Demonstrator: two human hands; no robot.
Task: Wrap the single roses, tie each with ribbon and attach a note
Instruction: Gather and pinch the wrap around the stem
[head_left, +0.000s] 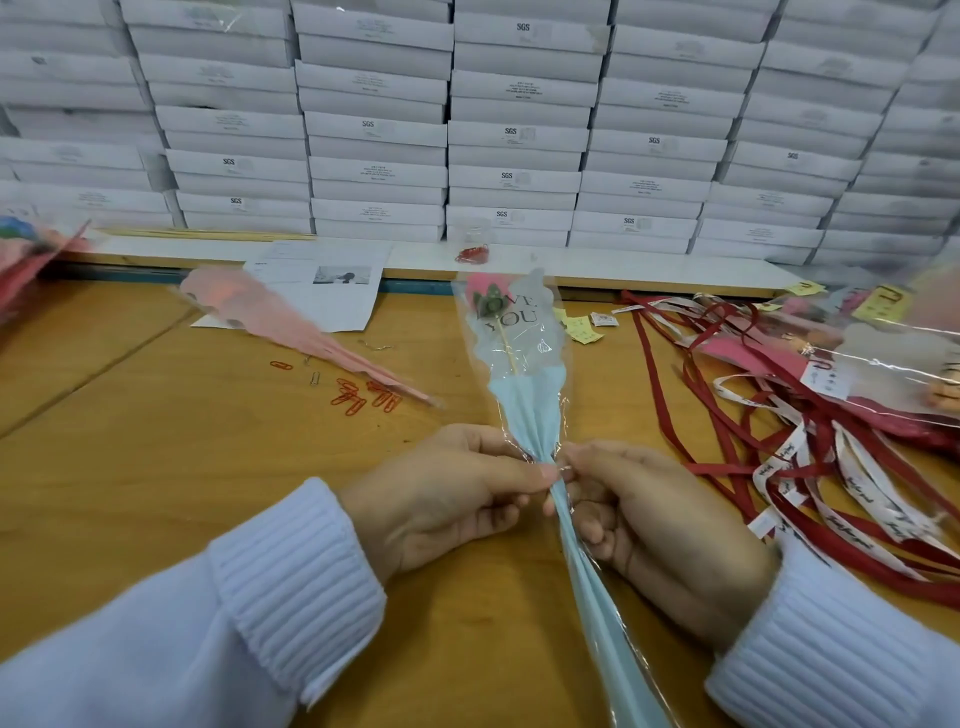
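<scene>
A pink rose (485, 292) on a thin stick sits inside a clear sleeve with a light blue lower half (530, 405), printed "LOVE YOU". The sleeve points away from me over the wooden table (156, 467). My left hand (447, 499) pinches the gathered neck of the sleeve from the left. My right hand (649, 525) grips the same gathered part from the right, fingers curled round it. The blue tail of the sleeve runs down between my wrists. Red and white ribbons (810, 467) lie tangled to the right. Small yellow notes (582, 330) lie behind the rose.
A pink sleeve (291, 327) lies at the left with red paper clips (363, 397) beside it. Wrapped roses lie at the far right (893, 358) and far left (26, 260). A printed sheet (322, 291) and stacked white boxes (519, 130) stand behind.
</scene>
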